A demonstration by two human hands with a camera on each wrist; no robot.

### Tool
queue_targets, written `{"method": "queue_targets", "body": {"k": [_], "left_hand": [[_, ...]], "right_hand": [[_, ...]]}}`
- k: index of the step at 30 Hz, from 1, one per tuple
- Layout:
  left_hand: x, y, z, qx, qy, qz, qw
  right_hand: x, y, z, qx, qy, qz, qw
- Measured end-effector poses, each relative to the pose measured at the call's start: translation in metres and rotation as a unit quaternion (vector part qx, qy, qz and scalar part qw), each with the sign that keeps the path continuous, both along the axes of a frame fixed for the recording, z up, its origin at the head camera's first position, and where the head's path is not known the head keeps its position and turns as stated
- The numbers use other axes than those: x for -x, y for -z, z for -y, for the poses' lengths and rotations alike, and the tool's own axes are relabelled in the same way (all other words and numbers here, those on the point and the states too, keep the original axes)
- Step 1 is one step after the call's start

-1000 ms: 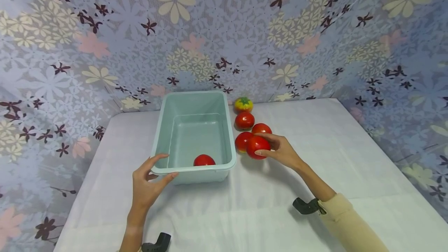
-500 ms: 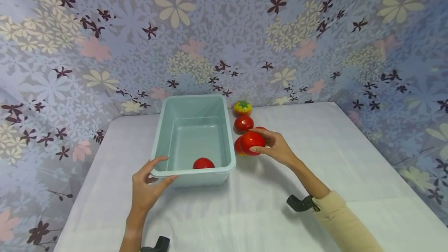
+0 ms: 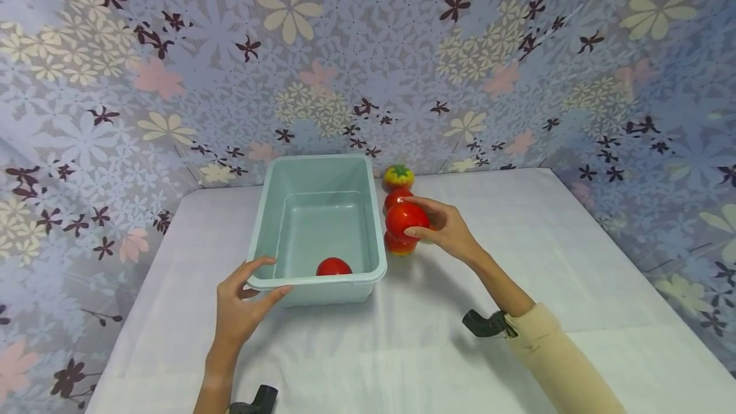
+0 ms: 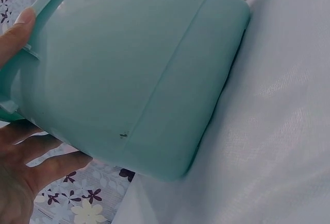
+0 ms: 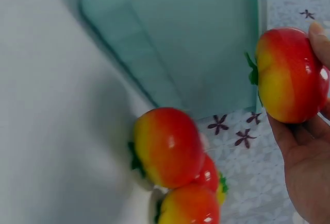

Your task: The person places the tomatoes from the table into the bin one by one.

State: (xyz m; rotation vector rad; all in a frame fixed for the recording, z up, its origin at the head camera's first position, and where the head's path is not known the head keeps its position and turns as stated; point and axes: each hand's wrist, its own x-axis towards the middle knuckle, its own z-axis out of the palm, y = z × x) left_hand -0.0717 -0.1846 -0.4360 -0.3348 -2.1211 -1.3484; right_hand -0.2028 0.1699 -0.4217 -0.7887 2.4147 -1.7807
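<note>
A pale green plastic bin stands on the white cloth. My left hand grips its near left corner, thumb and fingers on either side of the rim, as the left wrist view also shows. My right hand holds a red tomato by its sides, raised just right of the bin. In the right wrist view this tomato shows a yellow base and green leaves. Another tomato lies inside the bin near its front wall, its lower part hidden by the rim.
More tomatoes stand along the bin's right side: a yellow one with a green top at the back, a red one before it, and one partly under the held tomato. A flowered cloth wall rises behind the table.
My right hand has lifted the tomato and carried it left, toward the bin's right rim. My left hand keeps its grip on the corner.
</note>
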Motion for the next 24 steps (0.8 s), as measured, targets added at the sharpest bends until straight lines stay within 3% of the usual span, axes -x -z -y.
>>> {"method": "queue_targets", "body": {"k": [7, 16, 24], "left_hand": [[0.006, 0.012, 0.003, -0.012, 0.000, -0.025, 0.9996], [0.005, 0.000, -0.001, -0.014, 0.015, -0.022, 0.9996], [0.007, -0.001, 0.002, -0.012, 0.010, -0.023, 0.9996]], "right_hand": [[0.002, -0.022, 0.015, 0.028, -0.002, -0.015, 0.9995], [0.007, -0.036, 0.039, 0.038, -0.027, -0.018, 0.9988], [0.013, -0.036, 0.062, 0.040, -0.061, -0.015, 0.9972]]}}
